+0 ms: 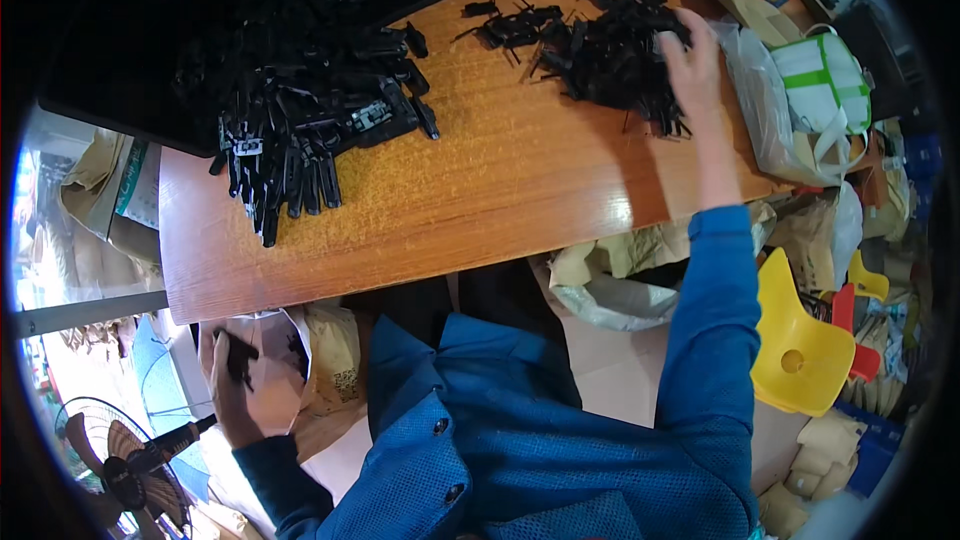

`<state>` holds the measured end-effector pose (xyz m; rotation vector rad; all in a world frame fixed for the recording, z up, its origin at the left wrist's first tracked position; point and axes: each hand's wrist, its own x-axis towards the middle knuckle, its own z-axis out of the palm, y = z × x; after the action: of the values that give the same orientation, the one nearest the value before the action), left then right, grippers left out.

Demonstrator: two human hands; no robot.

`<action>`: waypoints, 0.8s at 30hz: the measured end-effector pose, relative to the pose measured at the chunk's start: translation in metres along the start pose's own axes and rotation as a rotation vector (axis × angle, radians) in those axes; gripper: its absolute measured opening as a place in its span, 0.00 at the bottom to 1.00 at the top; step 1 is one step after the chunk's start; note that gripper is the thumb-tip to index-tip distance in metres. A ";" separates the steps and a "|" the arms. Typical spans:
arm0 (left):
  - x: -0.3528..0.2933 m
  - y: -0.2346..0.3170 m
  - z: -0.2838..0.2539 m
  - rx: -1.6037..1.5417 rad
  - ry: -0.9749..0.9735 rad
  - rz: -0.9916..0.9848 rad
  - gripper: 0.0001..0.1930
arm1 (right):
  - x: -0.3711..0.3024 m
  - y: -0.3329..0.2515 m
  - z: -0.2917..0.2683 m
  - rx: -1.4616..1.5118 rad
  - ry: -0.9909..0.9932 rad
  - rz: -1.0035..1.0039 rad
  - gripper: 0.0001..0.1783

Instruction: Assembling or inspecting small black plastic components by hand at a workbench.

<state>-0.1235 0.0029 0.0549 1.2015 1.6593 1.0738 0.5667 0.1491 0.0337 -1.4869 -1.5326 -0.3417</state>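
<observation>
My left hand (pixel 228 390) is low at the left, below the table edge, closed on a small black plastic part (pixel 238 352). It is beside the mouth of a brown paper bag (pixel 332 365), in which some dark pieces show. Far out at the right, my right hand (pixel 695 70) reaches onto a heap of thin black plastic parts (pixel 615 55). Its thumb and fingers are apart at the heap's right side, with their tips partly lost against the black pieces. A second heap of longer black parts (pixel 310 130) lies on the left of the table.
The wooden table (pixel 480 180) has a large black tray (pixel 120 70) at its far left. Plastic bags (pixel 750 80) and a white-green bag (pixel 820 80) stand at its right. A yellow chair (pixel 800 345) is lower right, a fan (pixel 125 480) lower left.
</observation>
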 end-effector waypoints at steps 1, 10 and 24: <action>0.001 -0.021 -0.025 -0.064 -0.009 -0.077 0.12 | 0.008 0.053 -0.010 -0.086 -0.001 -0.001 0.26; -0.013 -0.085 -0.027 -0.258 0.081 -0.445 0.10 | 0.049 0.179 0.020 -0.136 -0.229 0.584 0.38; -0.004 -0.136 -0.033 0.153 -0.161 -0.488 0.10 | 0.010 0.061 0.082 0.294 -0.419 0.507 0.35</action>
<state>-0.1921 -0.0324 -0.0620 0.8791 1.8035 0.5436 0.5882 0.2298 -0.0258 -1.7038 -1.3735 0.4997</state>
